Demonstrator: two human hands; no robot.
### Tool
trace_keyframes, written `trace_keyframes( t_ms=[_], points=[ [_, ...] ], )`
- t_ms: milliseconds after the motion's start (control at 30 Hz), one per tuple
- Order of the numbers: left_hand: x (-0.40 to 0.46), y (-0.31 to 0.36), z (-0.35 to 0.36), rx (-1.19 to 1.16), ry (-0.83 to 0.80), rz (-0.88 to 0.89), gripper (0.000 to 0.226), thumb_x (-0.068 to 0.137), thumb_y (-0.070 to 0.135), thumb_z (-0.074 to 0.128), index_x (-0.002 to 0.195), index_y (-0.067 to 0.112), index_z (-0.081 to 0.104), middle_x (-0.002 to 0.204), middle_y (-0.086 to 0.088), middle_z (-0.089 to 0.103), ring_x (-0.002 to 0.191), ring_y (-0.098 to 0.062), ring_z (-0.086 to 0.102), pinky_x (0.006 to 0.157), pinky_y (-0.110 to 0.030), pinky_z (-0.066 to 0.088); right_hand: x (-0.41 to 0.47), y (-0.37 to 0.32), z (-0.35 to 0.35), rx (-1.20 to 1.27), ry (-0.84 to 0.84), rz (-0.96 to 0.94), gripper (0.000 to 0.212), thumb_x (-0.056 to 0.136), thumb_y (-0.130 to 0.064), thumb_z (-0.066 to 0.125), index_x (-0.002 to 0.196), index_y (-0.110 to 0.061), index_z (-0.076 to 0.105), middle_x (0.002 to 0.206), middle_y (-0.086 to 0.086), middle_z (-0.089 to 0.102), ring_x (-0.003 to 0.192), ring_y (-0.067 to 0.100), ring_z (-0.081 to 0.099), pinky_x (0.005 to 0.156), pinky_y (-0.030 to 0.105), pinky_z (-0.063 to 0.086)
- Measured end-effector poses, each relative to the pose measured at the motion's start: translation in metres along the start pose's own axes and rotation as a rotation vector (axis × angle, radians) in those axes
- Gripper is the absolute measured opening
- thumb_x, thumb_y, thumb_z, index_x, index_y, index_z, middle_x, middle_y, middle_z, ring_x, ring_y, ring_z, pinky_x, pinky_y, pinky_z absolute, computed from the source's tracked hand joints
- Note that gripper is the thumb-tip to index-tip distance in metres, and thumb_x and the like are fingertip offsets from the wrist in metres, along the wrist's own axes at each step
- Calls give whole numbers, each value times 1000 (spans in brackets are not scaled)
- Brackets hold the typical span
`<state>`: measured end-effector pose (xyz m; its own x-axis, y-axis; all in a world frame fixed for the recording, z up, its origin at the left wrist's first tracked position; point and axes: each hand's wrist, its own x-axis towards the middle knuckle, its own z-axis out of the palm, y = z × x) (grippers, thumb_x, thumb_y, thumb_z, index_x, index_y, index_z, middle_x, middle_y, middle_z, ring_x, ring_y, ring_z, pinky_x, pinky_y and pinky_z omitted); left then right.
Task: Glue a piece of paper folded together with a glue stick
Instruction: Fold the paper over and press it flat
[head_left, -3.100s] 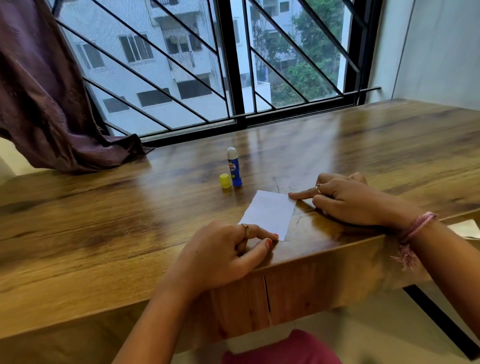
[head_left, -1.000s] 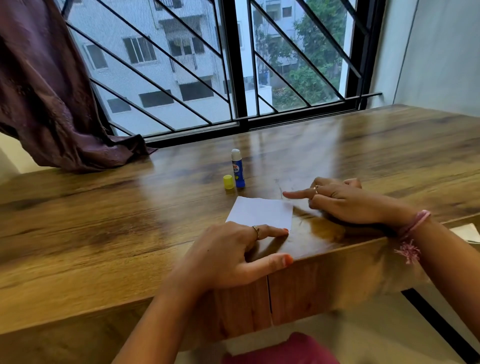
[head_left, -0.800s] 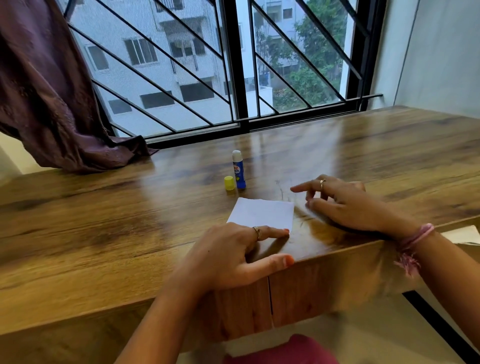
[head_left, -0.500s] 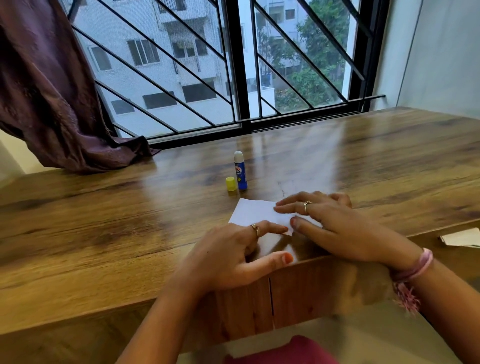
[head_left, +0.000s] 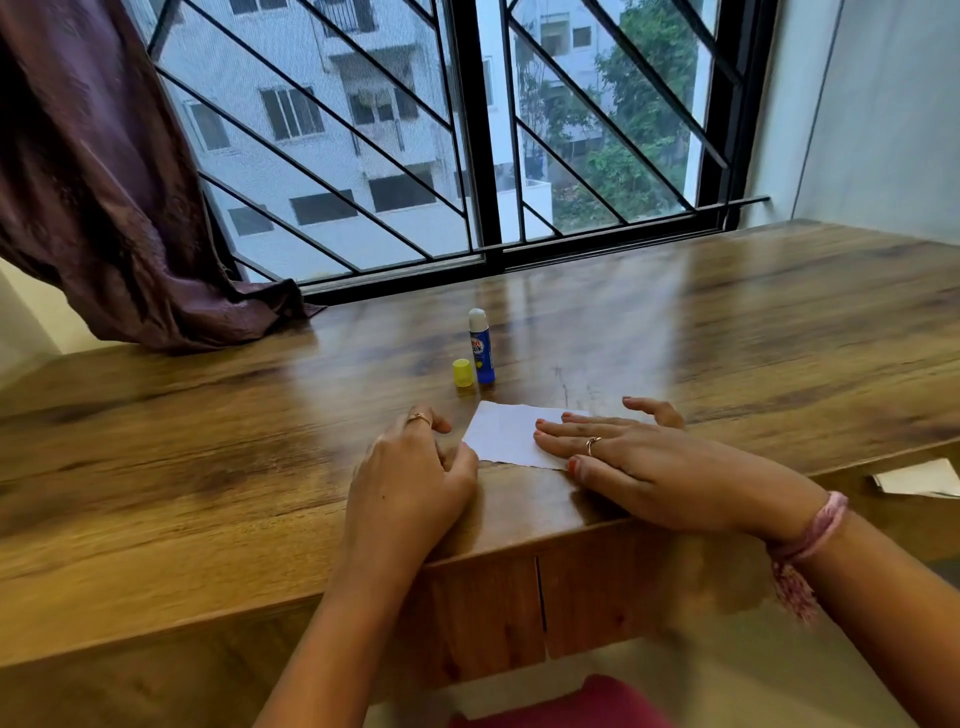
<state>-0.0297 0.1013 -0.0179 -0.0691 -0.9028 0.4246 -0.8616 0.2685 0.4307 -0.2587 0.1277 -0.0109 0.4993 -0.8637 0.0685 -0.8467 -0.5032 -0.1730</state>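
A small white folded paper (head_left: 504, 435) lies flat on the wooden table (head_left: 208, 467) near its front edge. My right hand (head_left: 639, 457) rests flat with spread fingers on the paper's right half, pressing it down. My left hand (head_left: 410, 478) sits just left of the paper, fingers curled, thumb touching the paper's left edge. A blue glue stick (head_left: 481, 347) stands upright and uncapped behind the paper, with its yellow cap (head_left: 462, 373) beside it on the left.
A barred window (head_left: 483, 156) runs along the table's far edge. A purple curtain (head_left: 104, 197) drapes onto the table at the back left. More white paper (head_left: 919, 478) lies at the right, below the table edge.
My right hand has slid left onto the paper and flattened over it. My left hand has shifted from the paper's near corner to its left edge.
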Motion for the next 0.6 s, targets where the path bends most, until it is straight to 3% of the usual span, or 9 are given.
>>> trace_keyframes(
  t_ms=[300,600],
  points=[
    [1,-3,-1,-67,-6,-47,19,86,36,56,104,31,53,71,9,58,70,-2,54,60,-26,42,-8,11,-5,-16,-6,79,47,98,-46,12,145,-45,18,151,-31,10,137,-15,3,114,31,-9],
    [2,-6,-1,-69,-40,-46,18,86,36,56,103,32,52,72,8,59,69,-4,55,58,-25,42,-4,47,-10,-46,17,246,49,98,-44,13,146,-40,18,153,-27,11,130,-17,2,112,36,-6]
  ],
)
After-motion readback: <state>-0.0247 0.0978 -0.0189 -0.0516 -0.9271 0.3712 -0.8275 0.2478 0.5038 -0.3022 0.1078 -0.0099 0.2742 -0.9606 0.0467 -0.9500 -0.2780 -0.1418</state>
